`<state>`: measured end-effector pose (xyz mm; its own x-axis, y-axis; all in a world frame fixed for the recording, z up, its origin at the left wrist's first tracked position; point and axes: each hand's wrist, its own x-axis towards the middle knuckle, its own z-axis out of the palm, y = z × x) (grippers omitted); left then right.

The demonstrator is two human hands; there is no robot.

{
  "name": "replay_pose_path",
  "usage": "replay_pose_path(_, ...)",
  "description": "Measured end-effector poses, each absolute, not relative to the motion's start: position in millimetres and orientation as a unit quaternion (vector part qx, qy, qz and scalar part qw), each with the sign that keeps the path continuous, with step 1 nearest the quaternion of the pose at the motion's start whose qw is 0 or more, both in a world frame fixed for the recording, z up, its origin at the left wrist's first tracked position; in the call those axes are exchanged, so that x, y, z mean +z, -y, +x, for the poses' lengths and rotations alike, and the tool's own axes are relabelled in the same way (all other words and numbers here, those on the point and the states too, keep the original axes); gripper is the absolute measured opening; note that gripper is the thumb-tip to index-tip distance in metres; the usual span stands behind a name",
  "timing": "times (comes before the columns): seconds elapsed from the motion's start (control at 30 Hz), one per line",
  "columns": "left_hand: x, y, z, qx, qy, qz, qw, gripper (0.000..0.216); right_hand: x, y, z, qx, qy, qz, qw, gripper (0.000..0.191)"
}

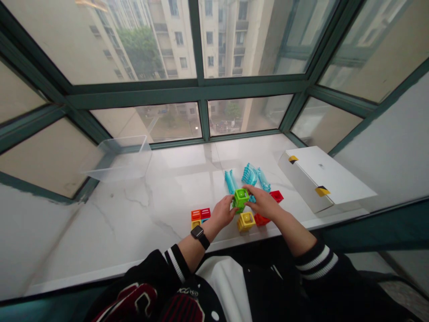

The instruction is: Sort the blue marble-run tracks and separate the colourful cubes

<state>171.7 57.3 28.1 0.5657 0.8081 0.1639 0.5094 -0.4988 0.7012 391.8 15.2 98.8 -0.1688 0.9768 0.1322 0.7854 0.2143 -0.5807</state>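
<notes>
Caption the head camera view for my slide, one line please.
Left hand and right hand hold a green toy cube on a marble windowsill, beside coloured cubes and cyan plastic pieces.

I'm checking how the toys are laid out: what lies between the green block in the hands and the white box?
In the head view, the right hand on the green block, then a red square block, lie before the white box.

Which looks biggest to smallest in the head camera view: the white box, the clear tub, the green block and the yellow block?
1. White box
2. Clear tub
3. Green block and yellow block: they look alike, so I can't rank them.
</notes>
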Motion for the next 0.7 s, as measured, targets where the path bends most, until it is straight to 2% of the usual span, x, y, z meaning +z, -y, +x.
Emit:
replay_pose_path(0.23, 29.2, -56.9, 171.9, 0.237, -0.404, 0.828, 0.309, 0.044, 104.3, -16.2, 387.9, 0.272, 0.704, -0.604, 0.255, 0.061)
replay_pose_path(0.7, 28.8, -56.6, 172.6, 0.234, -0.404, 0.825, 0.32, 0.047, 104.8, -15.9, 385.7, 0.271, 0.692, -0.618, 0.257, 0.062)
